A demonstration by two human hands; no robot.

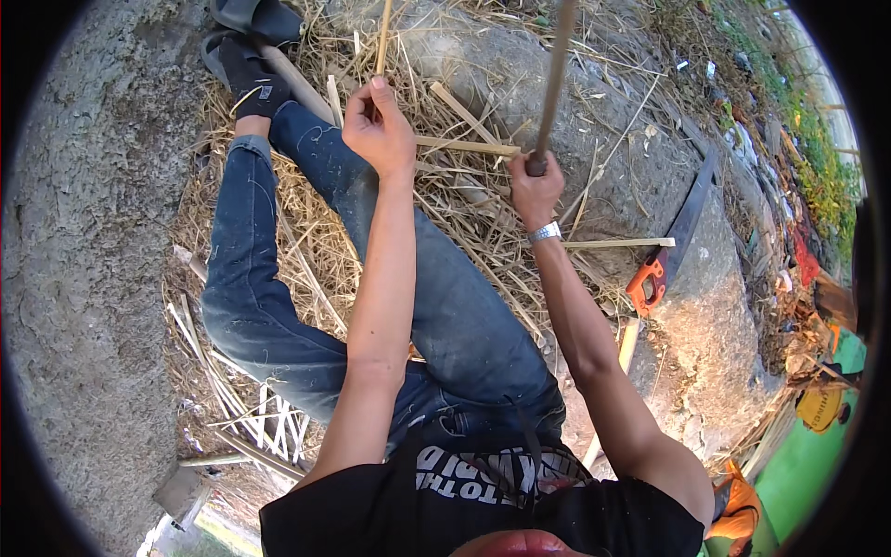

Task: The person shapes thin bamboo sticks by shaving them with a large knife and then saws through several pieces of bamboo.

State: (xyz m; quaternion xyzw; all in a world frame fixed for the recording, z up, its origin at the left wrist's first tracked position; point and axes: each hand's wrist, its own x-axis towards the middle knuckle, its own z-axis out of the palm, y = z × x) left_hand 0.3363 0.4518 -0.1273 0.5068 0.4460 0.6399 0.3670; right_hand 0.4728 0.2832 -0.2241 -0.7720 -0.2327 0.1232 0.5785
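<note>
Pinching a thin yellowish strip (383, 42) in the left hand (382, 137) at eleven o'clock; gripping a long dark rod (553, 88) in the right hand (536, 195) near one o'clock, with an orange-handled saw (687, 223) at three o'clock.

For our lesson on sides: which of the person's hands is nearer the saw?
Right: the right hand is left of the saw in the picture; the left hand is farther left.

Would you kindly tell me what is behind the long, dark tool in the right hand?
Grey rock shows on both sides of the tool, with dry strands scattered on the rock; whatever lies directly behind the tool is covered.
</note>
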